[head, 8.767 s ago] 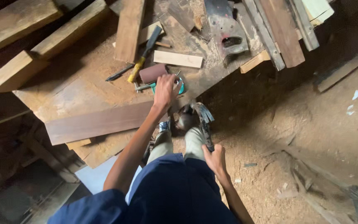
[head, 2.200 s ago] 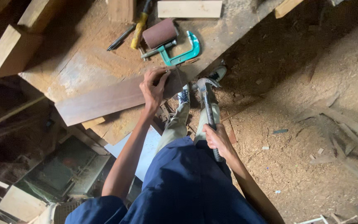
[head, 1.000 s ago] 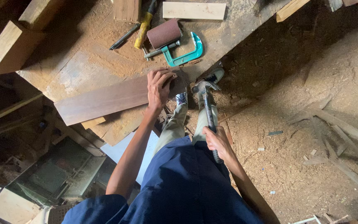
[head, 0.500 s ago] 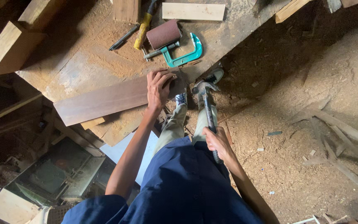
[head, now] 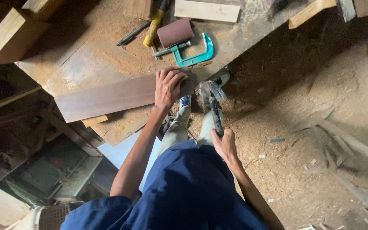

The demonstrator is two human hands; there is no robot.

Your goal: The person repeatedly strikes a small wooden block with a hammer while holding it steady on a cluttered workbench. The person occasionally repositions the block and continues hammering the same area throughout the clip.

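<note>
Pressing our left hand (head: 169,87) flat on the dark wooden plank (head: 116,96), we keep the fingers spread and splayed over its right end, not curled around anything. That plank lies on the sawdust-covered workbench (head: 86,59), its long axis running from lower left to upper right, with the right end just at the bench edge nearest our legs.

Our right hand (head: 222,142) hangs lower, off the bench and beside our knee, fingers wrapped around the dark handle of a hand tool (head: 214,106) whose pale head points up toward the plank's right end; what kind of tool it is we cannot tell. So the plank lies ahead and to the left of the tool, and the left hand is the one on it.

Just beyond the plank sit a green C-clamp (head: 192,51), a brown sanding block (head: 174,32), a yellow-handled tool (head: 154,27) and a dark pencil-like tool (head: 133,33), all apart from the plank. A pale wood offcut (head: 207,10) lies farther back. Our left fingers sit between the tool head and the plank.
</note>
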